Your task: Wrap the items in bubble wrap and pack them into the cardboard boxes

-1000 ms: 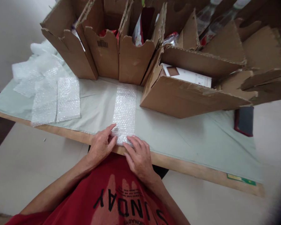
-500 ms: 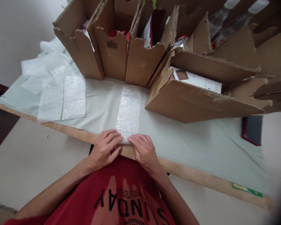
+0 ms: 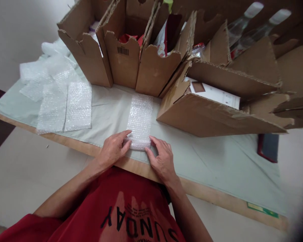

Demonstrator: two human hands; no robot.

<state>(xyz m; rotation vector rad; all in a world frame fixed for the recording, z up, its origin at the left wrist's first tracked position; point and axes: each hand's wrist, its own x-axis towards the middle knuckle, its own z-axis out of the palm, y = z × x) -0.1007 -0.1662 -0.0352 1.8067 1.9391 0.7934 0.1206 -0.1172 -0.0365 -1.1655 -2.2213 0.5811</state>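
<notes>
A long strip of bubble wrap [image 3: 140, 116] lies on the pale green cloth, its near end folded over into a thicker band. My left hand [image 3: 114, 146] pinches the left side of that folded end between thumb and fingers. At the right side of the same end, my right hand [image 3: 162, 155] grips it with thumb and index finger. More bubble wrap sheets [image 3: 78, 106] lie in a loose overlapping pile to the left.
Cardboard holders [image 3: 122, 64] with packets inside stand along the back. A larger cardboard box [image 3: 217, 117] holding a white box [image 3: 214, 92] is at the right. Two bottles [image 3: 244, 20] stand behind it. A dark red-edged object [image 3: 268, 148] lies far right.
The near end of the strip is now folded over and sits farther from the table edge. My hands have moved from on top of the end to its two sides.
</notes>
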